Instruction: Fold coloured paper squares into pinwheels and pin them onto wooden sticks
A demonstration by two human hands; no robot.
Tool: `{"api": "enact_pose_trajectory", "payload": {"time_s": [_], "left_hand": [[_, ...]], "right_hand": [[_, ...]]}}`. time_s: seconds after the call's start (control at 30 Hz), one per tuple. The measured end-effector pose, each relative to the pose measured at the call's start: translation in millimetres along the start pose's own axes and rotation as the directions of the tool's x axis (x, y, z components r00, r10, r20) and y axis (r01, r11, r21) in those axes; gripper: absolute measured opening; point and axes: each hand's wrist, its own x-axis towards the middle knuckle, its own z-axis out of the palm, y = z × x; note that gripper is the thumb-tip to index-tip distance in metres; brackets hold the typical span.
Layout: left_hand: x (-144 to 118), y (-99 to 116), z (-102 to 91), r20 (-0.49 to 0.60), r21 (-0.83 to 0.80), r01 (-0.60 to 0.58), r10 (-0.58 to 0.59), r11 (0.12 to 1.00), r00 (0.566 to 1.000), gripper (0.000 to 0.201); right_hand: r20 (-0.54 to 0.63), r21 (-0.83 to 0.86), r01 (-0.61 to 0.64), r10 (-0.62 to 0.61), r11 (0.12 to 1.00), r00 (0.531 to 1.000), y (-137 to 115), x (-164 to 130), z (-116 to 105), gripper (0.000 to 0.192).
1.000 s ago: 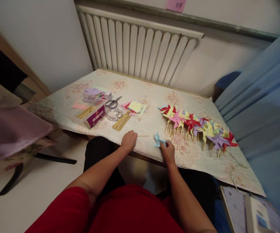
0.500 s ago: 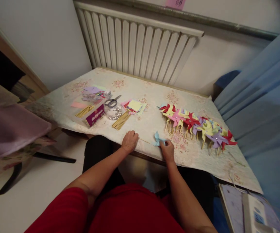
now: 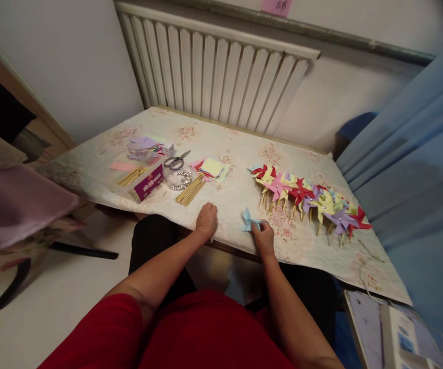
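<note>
The far right of the room is lost behind blue curtain folds (image 3: 417, 154), and the grey device (image 3: 401, 333) at the lower right is cut off by the picture's edge. The small print on the purple-labelled clear box (image 3: 144, 184) cannot be read. What the left hand (image 3: 206, 220) has under it is hard to make out: the hand lies knuckles up at the near edge of the table, its fingers curled down onto the pale floral tablecloth (image 3: 221, 138), and whether a stick is under them I cannot tell.

The right hand (image 3: 263, 237) is easier to read. It sits just to the right of the left one, fingers drawn together, pinching the light blue paper pinwheel (image 3: 249, 220) by its near side; the pinwheel rests on the cloth at the front edge, its folded points spreading away from the fingertips.

Beyond it, to the right, lies a long row of finished paper pinwheels on wooden sticks (image 3: 309, 197) in red, yellow, pink and purple, overlapping one another. To the left lie a loose bundle of wooden sticks (image 3: 191, 189), a pair of grey-handled scissors (image 3: 175, 161), a round clear dish of shiny beads (image 3: 178, 179) and a stack of coloured paper squares (image 3: 211, 168). A white ribbed radiator (image 3: 221, 66) stands behind the table.
</note>
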Motion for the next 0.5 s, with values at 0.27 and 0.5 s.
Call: {"api": "enact_pose_trajectory", "payload": {"time_s": [0.27,0.5], "left_hand": [[8,1,-10.4,0.111,-0.144,0.116,-0.100,0.983,0.989,0.032],[13,-1,-15.4,0.133,-0.317,0.178,-0.142,0.932,0.981,0.028]], "right_hand": [[0.003,0.005,0.012,-0.012,1.000,1.000,3,1,1,0.020],[-0.003,-0.006,0.014,-0.014,1.000,1.000,4,1,1,0.020]]}}
